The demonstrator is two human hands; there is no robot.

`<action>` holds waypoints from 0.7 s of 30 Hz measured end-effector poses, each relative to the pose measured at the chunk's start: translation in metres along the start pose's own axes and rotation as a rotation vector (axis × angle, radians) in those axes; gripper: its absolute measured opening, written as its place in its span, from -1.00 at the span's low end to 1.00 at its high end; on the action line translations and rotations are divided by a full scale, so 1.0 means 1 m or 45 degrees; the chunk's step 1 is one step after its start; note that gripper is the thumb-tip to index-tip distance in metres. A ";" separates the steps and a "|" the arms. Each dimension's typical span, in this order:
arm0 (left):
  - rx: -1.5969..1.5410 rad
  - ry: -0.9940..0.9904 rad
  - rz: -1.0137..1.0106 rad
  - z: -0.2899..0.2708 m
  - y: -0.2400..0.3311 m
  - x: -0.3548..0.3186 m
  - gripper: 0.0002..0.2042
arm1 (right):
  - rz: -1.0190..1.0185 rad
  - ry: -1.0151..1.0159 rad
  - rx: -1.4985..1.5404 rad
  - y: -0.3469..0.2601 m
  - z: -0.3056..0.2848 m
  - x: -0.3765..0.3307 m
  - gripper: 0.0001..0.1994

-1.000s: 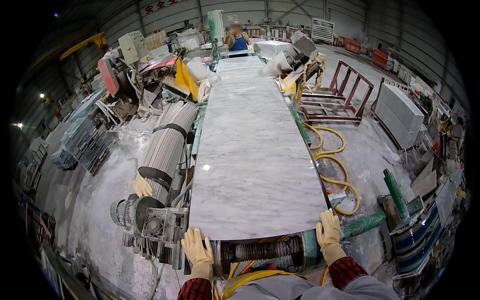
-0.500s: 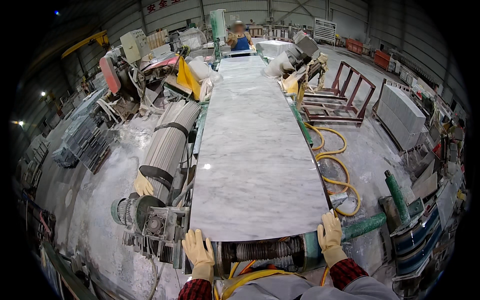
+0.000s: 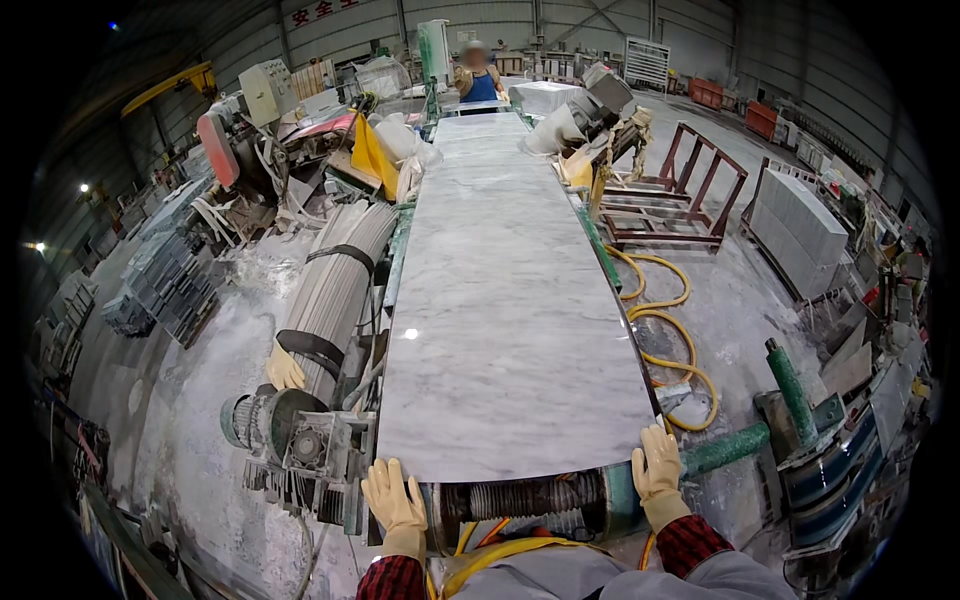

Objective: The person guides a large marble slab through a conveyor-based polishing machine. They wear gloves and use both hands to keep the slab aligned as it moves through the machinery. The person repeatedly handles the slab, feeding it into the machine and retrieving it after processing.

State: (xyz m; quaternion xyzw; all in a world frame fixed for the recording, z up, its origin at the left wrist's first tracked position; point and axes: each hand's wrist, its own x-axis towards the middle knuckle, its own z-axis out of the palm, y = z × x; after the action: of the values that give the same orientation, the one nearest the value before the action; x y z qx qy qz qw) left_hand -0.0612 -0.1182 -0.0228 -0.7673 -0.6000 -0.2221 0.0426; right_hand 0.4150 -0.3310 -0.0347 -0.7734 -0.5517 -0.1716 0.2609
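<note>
A long, polished slab of white and grey marble (image 3: 510,310) stretches away from me on a machine bed. My left hand (image 3: 396,500), in a cream rubber glove, rests at the slab's near left corner with its fingers stretched out. At the near right corner my right hand (image 3: 657,465), gloved the same way, lies with fingers extended against the edge. Neither hand is wrapped around anything. Below the near edge, between my hands, a dark ribbed roller (image 3: 530,498) shows with a green end housing (image 3: 625,498).
A person (image 3: 480,85) in a blue apron stands at the slab's far end. To the left are a motor (image 3: 258,420), a bundle of strips (image 3: 335,290) and a spare glove (image 3: 285,368). On the right, a yellow hose (image 3: 690,350) coils near a red-brown rack (image 3: 675,195).
The whole view has shifted very slightly. Both hands keep their places at the slab's near corners, and the slab shows no clear movement.
</note>
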 end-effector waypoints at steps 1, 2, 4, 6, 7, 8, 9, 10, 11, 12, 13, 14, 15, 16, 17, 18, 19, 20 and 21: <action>-0.002 0.002 0.001 0.001 0.000 -0.001 -0.48 | 0.003 -0.002 -0.005 0.000 -0.001 -0.001 -0.53; -0.002 0.012 0.002 0.002 0.000 0.000 -0.48 | 0.012 -0.015 -0.006 0.000 -0.001 0.000 -0.53; -0.003 0.019 0.006 0.002 0.000 -0.001 -0.48 | 0.032 -0.040 -0.011 -0.001 -0.003 -0.001 -0.52; 0.003 0.018 0.016 0.001 0.000 0.000 -0.48 | 0.003 0.016 -0.018 -0.003 -0.004 0.001 -0.55; 0.005 0.027 0.023 0.002 -0.001 0.000 -0.48 | -0.011 0.044 -0.022 -0.005 -0.005 0.002 -0.57; 0.007 0.036 0.030 0.003 -0.003 0.000 -0.48 | -0.006 0.020 0.004 -0.010 -0.011 0.006 -0.59; 0.009 0.043 0.035 0.004 -0.004 -0.002 -0.48 | -0.002 -0.007 0.029 -0.018 -0.020 0.012 -0.60; -0.002 0.045 0.034 0.003 -0.006 -0.002 -0.48 | 0.002 -0.034 0.054 -0.025 -0.026 0.015 -0.62; -0.020 0.044 0.037 0.002 -0.005 -0.003 -0.48 | -0.022 0.007 0.055 -0.027 -0.030 0.013 -0.64; -0.038 0.043 0.040 0.002 -0.005 -0.003 -0.48 | -0.047 0.048 0.056 -0.028 -0.033 0.011 -0.65; -0.044 0.064 0.050 0.002 -0.005 -0.003 -0.48 | -0.073 0.088 0.057 -0.030 -0.037 0.009 -0.67; -0.048 0.082 0.058 0.001 -0.004 -0.003 -0.47 | -0.074 0.106 0.090 -0.033 -0.041 0.008 -0.67; -0.052 0.100 0.067 0.000 -0.002 -0.003 -0.47 | -0.066 0.086 0.092 -0.035 -0.043 0.006 -0.66; -0.068 0.085 0.068 -0.004 -0.001 -0.002 -0.48 | -0.057 0.065 0.095 -0.036 -0.046 0.005 -0.66; -0.091 0.054 0.061 -0.008 0.001 -0.001 -0.48 | -0.044 0.049 0.094 -0.036 -0.048 0.004 -0.65; -0.114 0.024 0.054 -0.012 0.002 0.001 -0.49 | -0.038 0.088 0.092 -0.032 -0.044 -0.003 -0.64; -0.137 -0.007 0.048 -0.013 0.004 0.003 -0.50 | -0.033 0.099 0.107 -0.027 -0.042 -0.006 -0.65; -0.092 0.069 0.070 -0.005 -0.005 0.000 -0.52 | -0.040 0.115 0.141 -0.025 -0.037 -0.006 -0.65; -0.095 0.076 0.111 -0.004 -0.011 0.001 -0.53 | -0.042 0.127 0.167 -0.024 -0.036 -0.004 -0.65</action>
State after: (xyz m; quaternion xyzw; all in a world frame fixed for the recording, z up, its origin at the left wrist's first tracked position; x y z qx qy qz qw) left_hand -0.0720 -0.1157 -0.0214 -0.7869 -0.5557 -0.2649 0.0414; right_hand 0.3916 -0.3494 -0.0027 -0.7361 -0.5606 -0.1776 0.3352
